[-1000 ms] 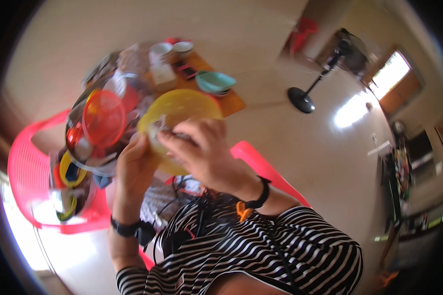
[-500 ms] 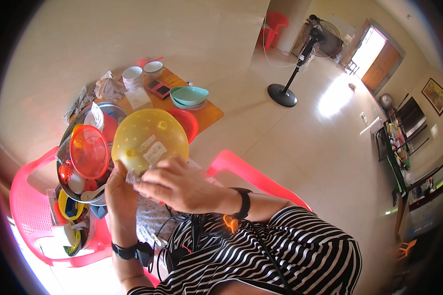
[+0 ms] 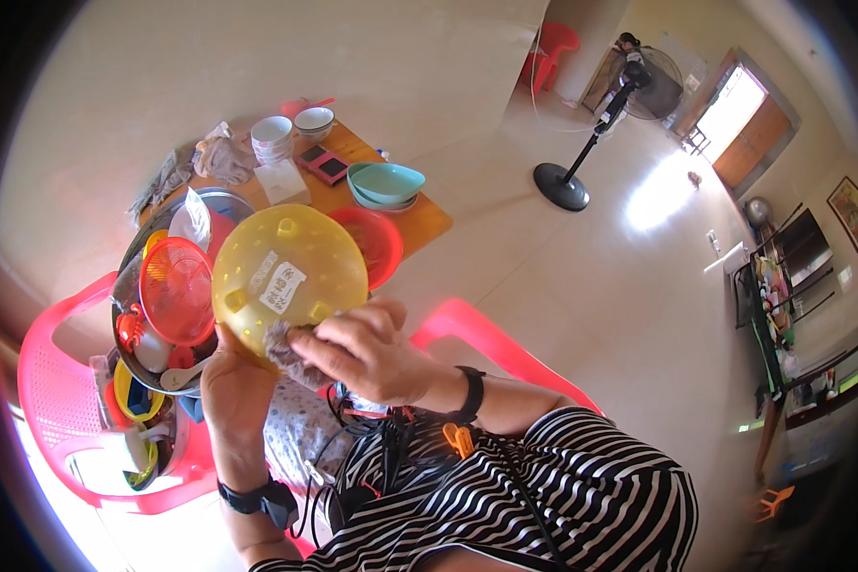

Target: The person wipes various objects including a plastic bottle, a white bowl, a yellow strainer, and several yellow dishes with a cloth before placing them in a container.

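Observation:
My left hand point(image 3: 236, 393) grips the lower left rim of a round, see-through yellow plastic bowl point(image 3: 319, 253), tilted so its underside with small feet and a white label faces me. Pressed against the bowl's lower edge is a grey-brown cloth point(image 3: 284, 351), pinched in the fingers of my right hand point(image 3: 372, 355). Just left of the bowl, a red plastic strainer point(image 3: 178, 291) rests in a large metal basin point(image 3: 221, 198) heaped with other kitchenware. Behind the bowl's right side a red bowl point(image 3: 387, 250) is partly hidden.
A wooden table point(image 3: 427, 221) bears stacked white bowls point(image 3: 272, 138), teal dishes point(image 3: 388, 181), a pink-and-black box point(image 3: 324, 164) and crumpled cloths point(image 3: 222, 160). A pink plastic chair point(image 3: 62, 362) at left holds more utensils. Farther off stands a black floor fan point(image 3: 562, 187).
The yellow bowl has turned, so its label and feet sit differently. My right hand has shifted slightly right and lower, and the cloth now shows more fully at the bowl's edge.

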Action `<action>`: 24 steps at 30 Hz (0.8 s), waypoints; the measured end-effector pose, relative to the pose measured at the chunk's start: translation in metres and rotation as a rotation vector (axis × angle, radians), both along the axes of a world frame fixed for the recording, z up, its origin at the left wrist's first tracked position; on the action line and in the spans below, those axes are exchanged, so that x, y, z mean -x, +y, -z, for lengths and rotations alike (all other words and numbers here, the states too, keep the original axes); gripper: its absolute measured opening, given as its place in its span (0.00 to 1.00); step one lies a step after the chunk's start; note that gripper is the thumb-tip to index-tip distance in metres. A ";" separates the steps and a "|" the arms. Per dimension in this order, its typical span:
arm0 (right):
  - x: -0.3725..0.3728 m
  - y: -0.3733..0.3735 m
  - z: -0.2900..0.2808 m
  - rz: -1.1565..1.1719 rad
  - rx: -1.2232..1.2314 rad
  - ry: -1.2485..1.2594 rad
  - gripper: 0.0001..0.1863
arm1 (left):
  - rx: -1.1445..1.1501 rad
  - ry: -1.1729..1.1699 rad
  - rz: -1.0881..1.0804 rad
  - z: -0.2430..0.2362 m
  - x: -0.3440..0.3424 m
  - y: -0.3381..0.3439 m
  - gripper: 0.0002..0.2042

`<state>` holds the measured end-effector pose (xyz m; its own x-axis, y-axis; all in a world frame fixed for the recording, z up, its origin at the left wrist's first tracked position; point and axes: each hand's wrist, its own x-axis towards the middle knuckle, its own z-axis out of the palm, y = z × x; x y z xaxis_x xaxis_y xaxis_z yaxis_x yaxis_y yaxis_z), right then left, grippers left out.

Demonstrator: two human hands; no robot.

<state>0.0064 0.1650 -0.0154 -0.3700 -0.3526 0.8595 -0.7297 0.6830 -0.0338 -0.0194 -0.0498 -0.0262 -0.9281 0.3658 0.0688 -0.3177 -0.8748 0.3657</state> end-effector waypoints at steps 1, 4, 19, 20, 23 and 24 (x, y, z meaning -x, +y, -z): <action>0.006 0.004 -0.002 0.002 0.030 -0.006 0.20 | 0.012 -0.033 -0.063 -0.002 0.000 -0.005 0.23; 0.026 0.016 -0.003 -0.091 0.072 -0.191 0.16 | 0.157 0.053 -0.248 -0.022 -0.001 -0.020 0.23; 0.130 0.061 -0.019 -0.232 1.069 -1.154 0.13 | 1.437 0.342 -1.493 -0.022 0.093 -0.216 0.06; 0.136 0.061 -0.021 -0.243 1.078 -1.134 0.13 | 1.484 0.246 -1.391 -0.023 0.101 -0.211 0.06; 0.150 0.065 -0.021 -0.228 1.099 -1.116 0.13 | 1.650 0.295 -1.328 -0.016 0.130 -0.202 0.07; 0.155 0.069 -0.017 -0.234 1.082 -1.118 0.13 | 1.612 0.289 -1.221 -0.020 0.137 -0.194 0.06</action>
